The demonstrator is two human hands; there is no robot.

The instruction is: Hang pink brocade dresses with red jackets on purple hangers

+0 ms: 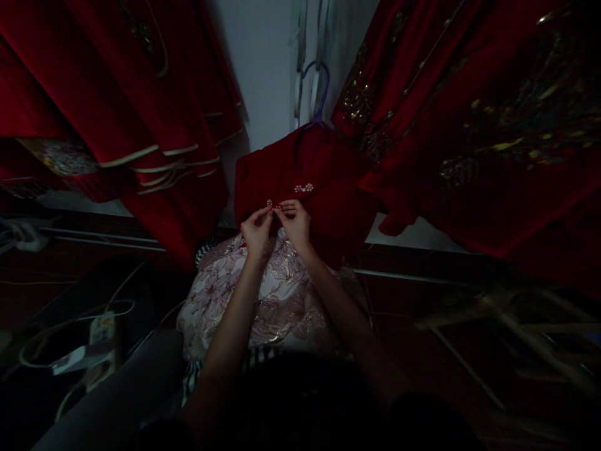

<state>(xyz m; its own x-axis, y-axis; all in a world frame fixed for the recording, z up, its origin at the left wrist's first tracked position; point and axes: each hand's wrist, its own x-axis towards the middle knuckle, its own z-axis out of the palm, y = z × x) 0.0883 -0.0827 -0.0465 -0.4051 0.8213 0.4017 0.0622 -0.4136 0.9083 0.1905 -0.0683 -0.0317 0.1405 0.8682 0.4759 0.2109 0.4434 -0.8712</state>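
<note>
A red garment [328, 213] hangs in front of me from a purple hanger [323, 94]. Low on its front, my left hand [256, 230] and my right hand [295, 224] meet, thumbs and fingers pinched together. Between the fingertips sits a small beaded flower fastener [269, 203], partly covered by them. A matching pair of beaded flowers [304, 188] lies joined on the cloth just above my right hand. Under both forearms, pink and white floral fabric with a shiny pattern [220, 282] covers my lap.
More red garments with gold trim [173, 113] hang at left, and others with gold sequins [516, 125] at right. A white power strip [102, 329] with cables lies at lower left. Blurred wooden slats [516, 332] stand at lower right.
</note>
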